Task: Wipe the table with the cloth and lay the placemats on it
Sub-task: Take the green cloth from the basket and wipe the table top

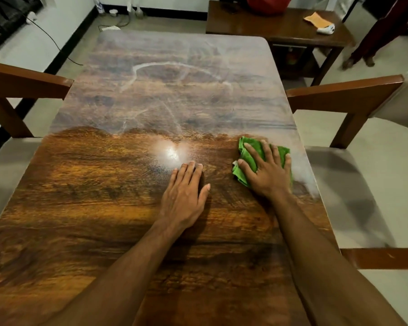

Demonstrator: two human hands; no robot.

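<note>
My right hand (266, 171) is down flat on the green cloth (250, 157), fingers (266, 152) spread straight and pressing rather than gripping. A wide palm keeps the bunched cloth pinned and covers more ground on each pass. The cloth sits close to the right edge of the surface (104, 208), about halfway along its length, right on the line where dark, clean-looking wood meets the pale haze (174, 78).

My left hand (186, 194) lies open on bare wood near the middle, fingers straight and together, holding nothing. I read that as a brace, taking my weight while I lean out toward the far half.

The near half looks done. The far half, up to both far corners, is grey and streaky with a pale curved smear across it, so I judge the wiping is roughly half finished.

I can see no placemats, on the surface or elsewhere. A side table (280, 27) stands beyond the far right corner, and chairs flank both long edges.
</note>
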